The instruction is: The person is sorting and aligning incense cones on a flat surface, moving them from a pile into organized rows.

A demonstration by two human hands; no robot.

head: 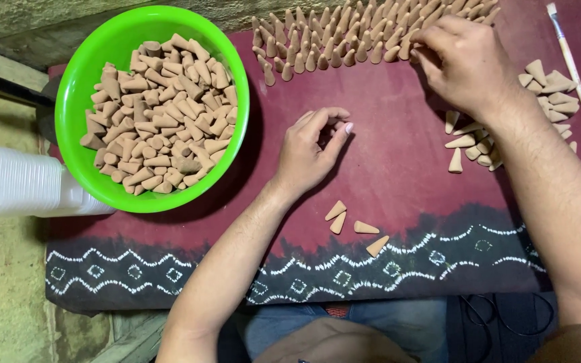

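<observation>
standing cones [344, 37]: i see tan, matte incense cones set upright in tight rows along the far edge of the maroon cloth, tips up; my right hand touches the near right end of the rows.
loose pile [549, 91]: same tan cones lying on their sides at the right of the cloth, partly hidden behind my right wrist.
four stray cones [354, 227]: lying flat near the dark patterned border, just beside my left forearm, tips pointing different ways.
bowl cones [159, 114]: i note a heaped mass of the same cones, tumbled every way, filling a round green bowl at far left.
</observation>
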